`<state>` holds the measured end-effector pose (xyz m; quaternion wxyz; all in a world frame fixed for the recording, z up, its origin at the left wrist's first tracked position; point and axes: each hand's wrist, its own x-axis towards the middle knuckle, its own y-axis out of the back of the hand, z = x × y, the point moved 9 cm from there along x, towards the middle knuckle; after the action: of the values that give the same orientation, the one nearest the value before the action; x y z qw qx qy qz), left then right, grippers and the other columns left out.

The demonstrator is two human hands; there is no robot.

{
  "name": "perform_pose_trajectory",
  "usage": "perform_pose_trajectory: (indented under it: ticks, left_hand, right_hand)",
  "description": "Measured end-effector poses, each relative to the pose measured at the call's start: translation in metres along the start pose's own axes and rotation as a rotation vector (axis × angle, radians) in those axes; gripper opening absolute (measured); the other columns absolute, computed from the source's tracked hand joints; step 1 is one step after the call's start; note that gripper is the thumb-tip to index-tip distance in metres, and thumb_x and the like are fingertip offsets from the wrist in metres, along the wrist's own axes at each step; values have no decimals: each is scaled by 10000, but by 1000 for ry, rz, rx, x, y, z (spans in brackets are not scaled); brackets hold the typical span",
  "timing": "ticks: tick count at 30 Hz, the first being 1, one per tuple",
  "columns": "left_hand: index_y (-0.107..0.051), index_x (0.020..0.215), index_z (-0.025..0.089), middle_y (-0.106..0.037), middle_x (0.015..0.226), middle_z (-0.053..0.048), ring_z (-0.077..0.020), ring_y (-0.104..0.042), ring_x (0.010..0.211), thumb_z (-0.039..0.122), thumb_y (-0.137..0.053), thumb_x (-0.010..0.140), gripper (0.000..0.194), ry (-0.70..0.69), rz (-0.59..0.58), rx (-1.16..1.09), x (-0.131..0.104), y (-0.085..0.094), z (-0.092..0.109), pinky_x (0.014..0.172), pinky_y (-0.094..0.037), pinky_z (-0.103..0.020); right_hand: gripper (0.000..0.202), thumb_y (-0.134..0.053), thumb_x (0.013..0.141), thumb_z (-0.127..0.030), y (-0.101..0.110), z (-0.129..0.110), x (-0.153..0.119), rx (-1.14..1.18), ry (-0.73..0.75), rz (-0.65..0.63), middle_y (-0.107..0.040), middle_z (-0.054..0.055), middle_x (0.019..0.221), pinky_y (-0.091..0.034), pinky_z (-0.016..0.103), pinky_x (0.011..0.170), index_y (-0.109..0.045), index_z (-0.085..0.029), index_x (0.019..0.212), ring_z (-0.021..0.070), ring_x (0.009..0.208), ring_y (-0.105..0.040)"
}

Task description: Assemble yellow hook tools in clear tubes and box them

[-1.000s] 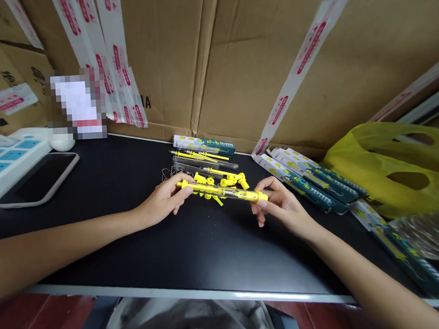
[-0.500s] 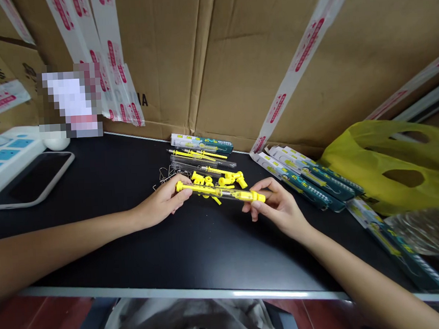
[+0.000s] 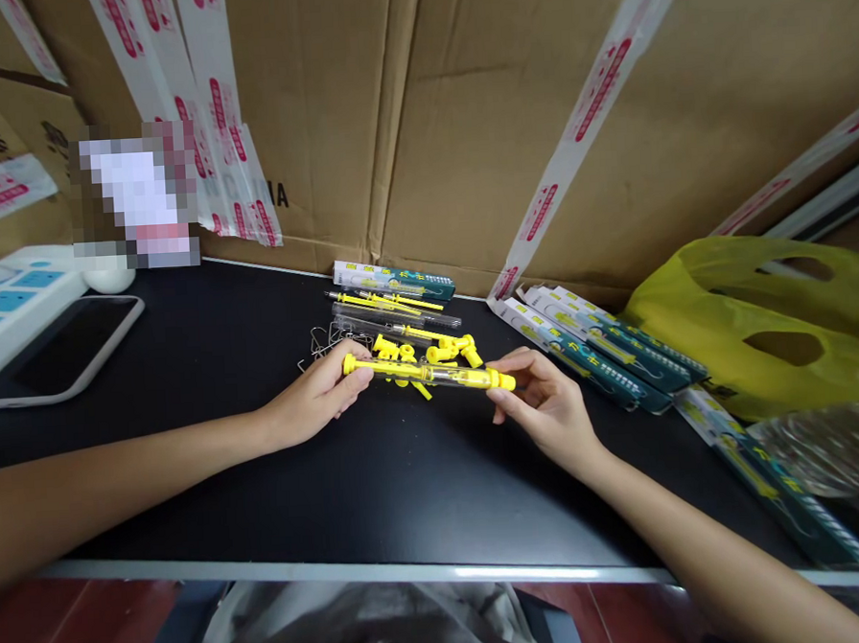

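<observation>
A tubular spring scale (image 3: 439, 373), clear with yellow ends, is held crosswise above the table by both my hands. My left hand (image 3: 338, 376) is closed around its left end, thumb on the near side. At the other end, the thumb and fingers of my right hand (image 3: 530, 393) pinch the yellow cap (image 3: 503, 380). Just behind the scale lie loose yellow plastic caps (image 3: 454, 347), partly covered by it. Wire hooks (image 3: 324, 340) are heaped beyond my left hand. Farther back are clear tubes (image 3: 400, 313) and yellow rods (image 3: 389, 301).
A printed box (image 3: 395, 280) lies against the cardboard (image 3: 496, 97) at the back. More boxes (image 3: 596, 346) are on the right, beside a yellow plastic bag (image 3: 747, 334). On the left are a phone (image 3: 60, 350) and a power strip (image 3: 10, 286). The table's front edge (image 3: 414, 574) is close.
My right hand has shifted its fingers slightly on the yellow cap, and that end of the scale sits a little higher and farther left. My left hand has barely moved.
</observation>
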<state>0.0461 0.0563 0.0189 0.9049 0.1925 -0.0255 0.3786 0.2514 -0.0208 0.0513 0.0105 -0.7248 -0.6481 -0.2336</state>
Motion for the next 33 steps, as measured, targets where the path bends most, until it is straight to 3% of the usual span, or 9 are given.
perform_pose_trajectory:
  ticks: [7,12,21,24,29,33]
  left_hand:
    - [-390,982,206,-392,685,55,-73,-386,529,384,-374,940,184,-15,-3,-15,0,0,0,476,-369,-193]
    - [-390,982,203,-389,679,57,-72,-385,527,385,-374,941,187,-13,-3,-17,1,0,0,476,-373,-190]
    - [-397,989,199,-413,701,50,-67,-396,526,390,-387,937,197,-18,1,-37,1,0,0,466,-373,-187]
    - [-396,990,199,-408,696,51,-69,-395,526,388,-387,938,196,-19,4,-46,1,0,1,463,-374,-189]
    - [-402,992,199,-415,702,49,-65,-398,529,378,-389,938,188,-18,7,-39,1,1,0,465,-377,-184]
    - [-404,1003,202,-408,689,54,-65,-395,524,373,-396,936,184,-18,12,-38,1,1,0,467,-377,-184]
  right_hand:
    - [261,-685,759,-366,-1,1,-1,-13,-21,13,-522,23,856,-526,240,426,-531,-210,902,109,589,-535]
    - [260,-659,788,-365,-3,3,-1,-18,-45,-22,-539,-15,724,-499,234,420,-499,-209,922,92,500,-522]
    - [274,-618,819,-390,-3,13,-3,-54,-112,-63,-490,-73,529,-355,211,358,-464,-223,972,83,379,-419]
    - [255,-639,806,-361,2,13,-2,-93,-80,-35,-484,-47,588,-353,223,379,-521,-224,986,89,429,-399]
    - [212,-676,773,-328,7,4,1,-168,44,7,-482,56,917,-449,259,469,-607,-224,945,156,695,-491]
    - [211,-648,802,-327,2,11,-1,-69,-13,-23,-523,41,894,-470,253,479,-547,-232,961,139,652,-511]
